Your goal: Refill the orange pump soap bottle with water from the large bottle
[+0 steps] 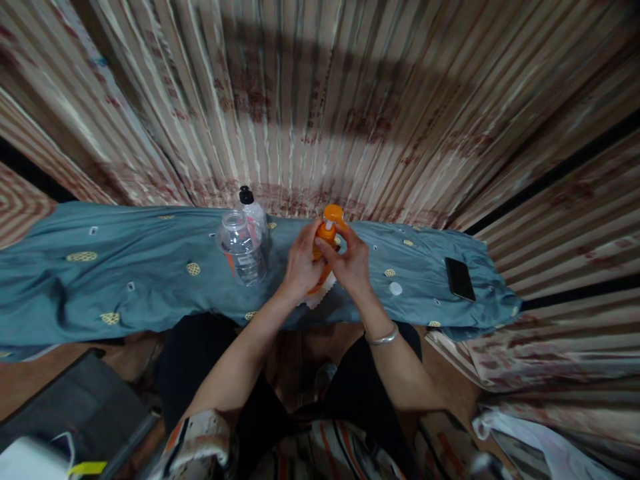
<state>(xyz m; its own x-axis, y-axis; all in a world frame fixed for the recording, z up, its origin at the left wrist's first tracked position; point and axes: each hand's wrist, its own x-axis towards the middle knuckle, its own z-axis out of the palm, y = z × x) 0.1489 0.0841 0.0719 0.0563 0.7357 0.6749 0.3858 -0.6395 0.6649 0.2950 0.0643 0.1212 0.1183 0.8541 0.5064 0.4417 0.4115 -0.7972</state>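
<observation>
While both hands' (pixel 327 263) grip clamps one orange bottle (pixel 326 241), two bottles (pixel 246 240) stand beside.

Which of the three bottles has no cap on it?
The clear plastic bottle left of the hands: its mouth is open. The white bottle behind it has a black cap, and the held orange bottle an orange one.

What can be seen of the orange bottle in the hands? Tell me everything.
The small orange plastic bottle stands roughly upright over the blue patterned cloth, with a white piece showing at its neck and an orange cap tilted above it. The left hand wraps its body; the right hand has its fingers at the neck. Its lower part is hidden. Something white lies beneath it.
</observation>
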